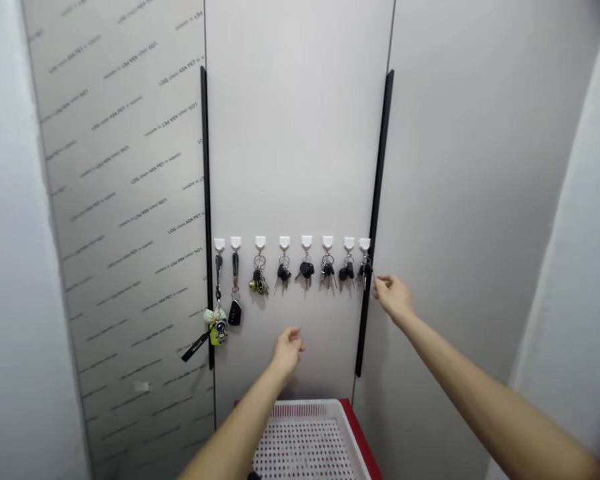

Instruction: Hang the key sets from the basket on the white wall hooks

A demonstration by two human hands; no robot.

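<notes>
A row of several white hooks (285,243) runs across a pale cabinet door, each carrying a bunch of keys. My right hand (394,297) reaches up to the rightmost key bunch (365,269), its fingertips pinched close together at the keys. My left hand (287,349) hovers lower, below the middle key bunches (307,269), with its fingers loosely curled and nothing visible in them. At the far left hang a keyring with a green charm (218,329) and a black car fob (235,312).
A white perforated basket (313,440) with a red surface under it sits below my arms. Two long black handles (377,220) frame the door. The left panel (125,220) wears printed protective film. White walls close in on both sides.
</notes>
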